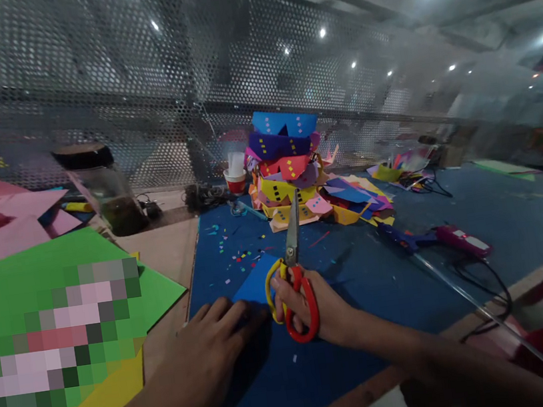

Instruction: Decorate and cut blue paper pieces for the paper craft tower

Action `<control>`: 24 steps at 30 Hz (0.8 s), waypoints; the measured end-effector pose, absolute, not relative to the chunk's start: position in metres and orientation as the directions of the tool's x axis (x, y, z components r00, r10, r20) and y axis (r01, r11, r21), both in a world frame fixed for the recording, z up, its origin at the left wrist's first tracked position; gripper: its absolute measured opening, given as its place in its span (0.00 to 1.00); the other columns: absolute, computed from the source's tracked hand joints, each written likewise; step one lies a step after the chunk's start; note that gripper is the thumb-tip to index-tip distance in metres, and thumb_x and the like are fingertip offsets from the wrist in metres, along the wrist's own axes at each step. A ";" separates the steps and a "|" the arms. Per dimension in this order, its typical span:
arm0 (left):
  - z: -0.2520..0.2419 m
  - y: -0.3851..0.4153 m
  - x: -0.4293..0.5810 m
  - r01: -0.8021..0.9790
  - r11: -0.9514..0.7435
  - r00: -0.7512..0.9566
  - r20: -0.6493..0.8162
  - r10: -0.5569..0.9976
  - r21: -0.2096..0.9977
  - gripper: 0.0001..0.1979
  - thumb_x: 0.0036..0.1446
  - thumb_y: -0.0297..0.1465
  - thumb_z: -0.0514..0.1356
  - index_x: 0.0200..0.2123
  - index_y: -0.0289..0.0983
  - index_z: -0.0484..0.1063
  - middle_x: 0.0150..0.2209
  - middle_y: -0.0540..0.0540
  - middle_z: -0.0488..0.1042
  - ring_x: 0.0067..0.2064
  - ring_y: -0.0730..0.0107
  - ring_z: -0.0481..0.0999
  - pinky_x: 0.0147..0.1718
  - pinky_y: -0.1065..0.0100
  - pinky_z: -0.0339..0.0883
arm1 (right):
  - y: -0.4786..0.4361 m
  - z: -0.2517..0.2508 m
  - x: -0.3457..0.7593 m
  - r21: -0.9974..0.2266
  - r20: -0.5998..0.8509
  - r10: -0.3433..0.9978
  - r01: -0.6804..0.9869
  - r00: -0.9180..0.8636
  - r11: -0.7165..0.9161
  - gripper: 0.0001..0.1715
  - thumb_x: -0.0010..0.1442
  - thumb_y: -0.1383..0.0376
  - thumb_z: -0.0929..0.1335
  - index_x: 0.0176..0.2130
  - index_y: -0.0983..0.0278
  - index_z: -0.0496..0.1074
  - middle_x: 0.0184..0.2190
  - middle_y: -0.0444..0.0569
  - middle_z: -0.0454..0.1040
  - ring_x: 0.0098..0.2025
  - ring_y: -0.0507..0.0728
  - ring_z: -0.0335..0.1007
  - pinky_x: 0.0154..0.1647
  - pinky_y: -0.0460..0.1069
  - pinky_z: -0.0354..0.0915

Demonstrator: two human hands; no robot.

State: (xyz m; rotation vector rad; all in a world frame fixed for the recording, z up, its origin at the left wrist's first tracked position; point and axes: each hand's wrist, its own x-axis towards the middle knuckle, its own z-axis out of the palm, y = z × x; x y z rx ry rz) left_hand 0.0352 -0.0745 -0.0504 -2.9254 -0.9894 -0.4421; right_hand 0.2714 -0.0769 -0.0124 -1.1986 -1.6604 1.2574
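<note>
My right hand (pixel 316 305) is closed around scissors (pixel 293 241) with red and yellow handles, its fingers through the loops. The blades point up and away from me and look closed together. A piece of blue paper (pixel 258 279) lies on the dark blue mat (pixel 359 292), partly behind the scissors. My left hand (pixel 214 339) rests at the paper's near edge, fingers bent and pressed down on it; its fingertips are partly in shadow. Beyond the blades rises a stack of colourful paper cutouts (pixel 289 167) with small square spots.
Green paper sheets (pixel 162 289) and a jar with a black lid (pixel 116 198) are on the left. A paper cup (pixel 235 178) stands by the mesh partition (pixel 147 106). On the right lies a glue gun (pixel 459 241) with its cable. Small paper scraps dot the mat.
</note>
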 end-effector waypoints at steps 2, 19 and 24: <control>-0.049 -0.075 0.036 0.607 -0.792 0.765 0.219 0.605 0.066 0.27 0.64 0.22 0.55 0.64 0.47 0.69 0.48 0.43 0.76 0.43 0.58 0.70 0.44 0.59 0.65 | -0.077 -0.013 0.270 -0.964 0.027 0.956 0.247 -0.291 0.102 0.28 0.71 0.46 0.65 0.30 0.64 0.71 0.21 0.41 0.70 0.18 0.47 0.63 0.21 0.42 0.61; -0.054 -0.074 0.032 0.597 -0.800 0.773 0.226 0.592 0.054 0.31 0.63 0.19 0.51 0.67 0.46 0.66 0.50 0.43 0.76 0.42 0.56 0.68 0.40 0.56 0.62 | -0.075 -0.016 0.284 -0.939 0.023 0.982 0.334 -0.186 0.085 0.28 0.72 0.45 0.63 0.31 0.63 0.69 0.21 0.41 0.71 0.19 0.48 0.65 0.23 0.43 0.63; -0.051 -0.074 0.032 0.579 -0.812 0.776 0.254 0.577 0.075 0.32 0.63 0.18 0.50 0.68 0.46 0.64 0.53 0.43 0.76 0.42 0.57 0.69 0.41 0.57 0.62 | -0.078 -0.014 0.299 -0.931 0.047 0.986 0.349 -0.163 0.102 0.30 0.73 0.45 0.61 0.30 0.63 0.70 0.20 0.41 0.70 0.19 0.48 0.64 0.22 0.43 0.62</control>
